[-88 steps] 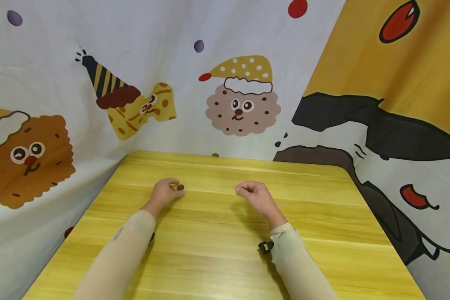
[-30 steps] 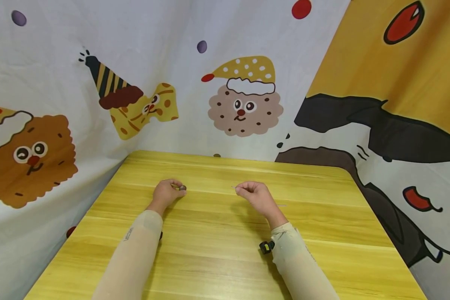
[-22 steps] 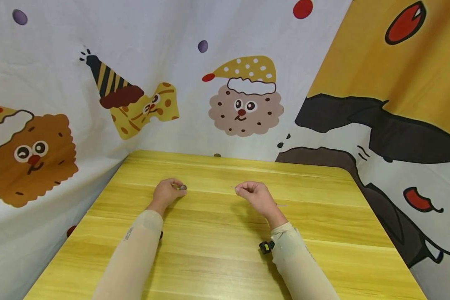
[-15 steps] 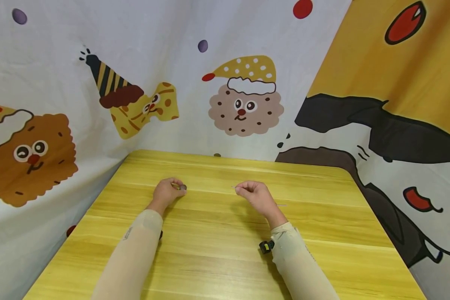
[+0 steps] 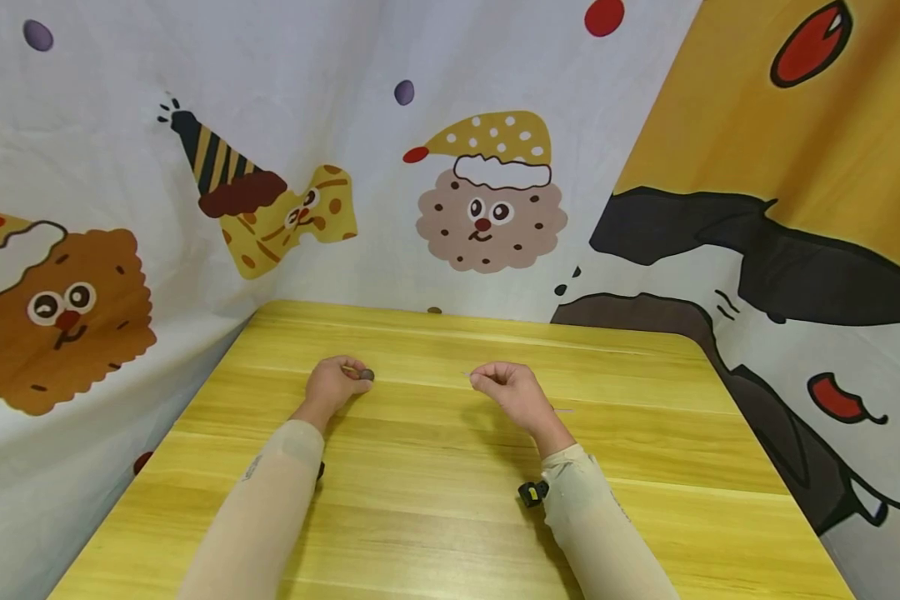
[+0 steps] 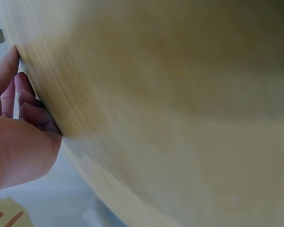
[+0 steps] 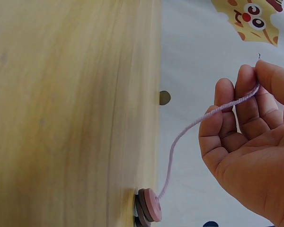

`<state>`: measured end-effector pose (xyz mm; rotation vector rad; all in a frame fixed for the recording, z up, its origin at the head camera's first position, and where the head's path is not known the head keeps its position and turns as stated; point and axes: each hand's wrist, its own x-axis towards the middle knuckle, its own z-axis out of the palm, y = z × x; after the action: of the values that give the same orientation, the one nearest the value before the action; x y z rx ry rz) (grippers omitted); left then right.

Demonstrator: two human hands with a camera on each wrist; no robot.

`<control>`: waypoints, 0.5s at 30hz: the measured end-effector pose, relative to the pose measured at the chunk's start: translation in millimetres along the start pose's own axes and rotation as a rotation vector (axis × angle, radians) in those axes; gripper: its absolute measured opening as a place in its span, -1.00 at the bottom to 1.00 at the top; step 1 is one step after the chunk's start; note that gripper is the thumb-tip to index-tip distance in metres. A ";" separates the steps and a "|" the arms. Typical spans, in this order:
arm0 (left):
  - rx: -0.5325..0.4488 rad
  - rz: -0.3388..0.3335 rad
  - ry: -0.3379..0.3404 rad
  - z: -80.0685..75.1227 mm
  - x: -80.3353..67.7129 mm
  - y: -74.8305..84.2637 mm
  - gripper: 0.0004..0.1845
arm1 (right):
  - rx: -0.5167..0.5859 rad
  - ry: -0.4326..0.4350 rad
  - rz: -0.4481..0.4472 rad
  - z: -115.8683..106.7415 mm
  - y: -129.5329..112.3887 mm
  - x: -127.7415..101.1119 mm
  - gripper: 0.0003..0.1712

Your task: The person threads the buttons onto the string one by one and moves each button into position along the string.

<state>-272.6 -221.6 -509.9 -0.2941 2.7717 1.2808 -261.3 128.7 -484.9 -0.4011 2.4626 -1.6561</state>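
Note:
My left hand point(image 5: 343, 380) rests on the yellow wooden table point(image 5: 435, 500) and pinches a small stack of dark and pink discs point(image 5: 366, 375) at its fingertips. In the left wrist view, the left hand point(image 6: 19, 142) shows curled fingers against the blurred table point(image 6: 180, 118); the discs are hidden there. My right hand point(image 5: 483, 382) hovers to the right with thumb and forefinger pinched. The right wrist view shows the right hand point(image 7: 253, 90) pinching a pale purple yarn point(image 7: 194, 126) with a thin needle tip point(image 7: 259, 56) above the fingers. The yarn runs down to the stacked discs point(image 7: 149, 206).
Cartoon-printed cloth point(image 5: 480, 200) walls the table at the back, left and right. A small black and yellow device point(image 5: 531, 494) sits at my right wrist. A thin pale strand point(image 5: 562, 409) lies on the table right of my right hand.

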 end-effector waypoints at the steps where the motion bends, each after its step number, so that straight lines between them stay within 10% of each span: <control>1: 0.000 -0.002 0.001 0.1 0.3 0.1 -0.66 | 0.000 -0.002 0.002 0.0 0.5 0.1 -0.72; 15: 0.019 0.034 0.017 2.8 2.9 2.2 -0.76 | 0.002 -0.007 0.000 -1.5 -0.1 -0.3 -0.75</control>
<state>-275.9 -218.4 -510.5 -0.2588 2.8134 1.2644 -261.4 130.1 -484.2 -0.4055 2.4557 -1.6542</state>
